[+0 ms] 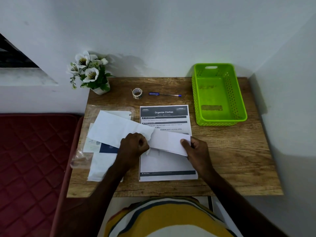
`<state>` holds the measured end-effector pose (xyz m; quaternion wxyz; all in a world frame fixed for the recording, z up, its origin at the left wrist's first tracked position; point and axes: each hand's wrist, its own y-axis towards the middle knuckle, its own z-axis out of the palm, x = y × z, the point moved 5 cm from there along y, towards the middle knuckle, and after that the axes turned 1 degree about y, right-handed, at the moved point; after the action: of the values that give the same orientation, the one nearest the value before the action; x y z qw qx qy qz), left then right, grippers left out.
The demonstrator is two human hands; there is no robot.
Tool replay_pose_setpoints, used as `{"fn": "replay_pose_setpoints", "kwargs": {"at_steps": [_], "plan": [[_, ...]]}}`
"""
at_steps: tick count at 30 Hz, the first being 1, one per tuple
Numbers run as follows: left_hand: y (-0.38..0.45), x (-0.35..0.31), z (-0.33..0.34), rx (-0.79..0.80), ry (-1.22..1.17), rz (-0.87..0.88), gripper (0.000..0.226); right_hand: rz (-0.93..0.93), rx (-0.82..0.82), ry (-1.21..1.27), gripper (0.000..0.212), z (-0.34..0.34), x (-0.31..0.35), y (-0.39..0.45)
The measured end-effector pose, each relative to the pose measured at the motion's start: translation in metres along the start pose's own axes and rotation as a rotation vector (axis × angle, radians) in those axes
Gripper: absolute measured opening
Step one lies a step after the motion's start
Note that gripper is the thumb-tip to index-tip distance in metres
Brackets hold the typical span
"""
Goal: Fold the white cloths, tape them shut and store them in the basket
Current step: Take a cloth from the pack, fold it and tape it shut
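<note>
White cloth point(130, 132) lies mid-surface across a printed sheet point(168, 161) headed "Organize Clothes"; left hand point(134, 145) and right hand point(196, 148) each pinch its folded strip. Wood-grain surface point(230, 159) abuts white walls; green basket point(219, 94) at 1 o'clock, tape roll point(137, 93) at 12.

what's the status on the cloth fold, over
Left hand and right hand both grip the white cloth, mid-fold over instruction sheet. Basket empty. Tape roll untouched.

A potted white flower plant point(89, 72), a blue pen point(165, 94) and a printed sheet point(166, 165) lie on the wooden table point(239, 159), beside what looks like a red mattress point(32, 151).
</note>
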<state>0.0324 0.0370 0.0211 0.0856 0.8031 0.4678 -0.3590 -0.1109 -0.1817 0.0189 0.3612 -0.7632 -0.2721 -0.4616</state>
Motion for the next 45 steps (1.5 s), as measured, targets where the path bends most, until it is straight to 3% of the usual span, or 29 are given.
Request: {"fn": "replay_pose_setpoints", "kwargs": {"at_steps": [3,9,16,38,42,45], "plan": [[0.000,-0.001,0.000,-0.018,0.002,0.021,0.032,0.022,0.012,0.003,0.051,0.019,0.001,0.003],[0.001,0.001,0.002,-0.042,0.010,0.009,0.038,0.160,0.076,0.003,0.026,0.032,0.002,0.002],[0.002,0.000,0.003,-0.033,0.011,0.004,0.032,0.180,0.041,0.137,0.019,0.015,0.002,-0.001],[0.003,0.002,0.015,-0.082,0.017,0.077,0.025,0.007,0.168,-0.004,0.009,0.094,0.021,0.023],[0.003,-0.001,0.014,-0.075,-0.004,0.077,0.024,-0.015,0.222,-0.084,0.026,0.102,0.024,0.026],[0.001,0.000,0.014,-0.085,-0.024,0.087,0.019,-0.048,0.229,-0.189,0.011,0.105,0.028,0.029]]}}
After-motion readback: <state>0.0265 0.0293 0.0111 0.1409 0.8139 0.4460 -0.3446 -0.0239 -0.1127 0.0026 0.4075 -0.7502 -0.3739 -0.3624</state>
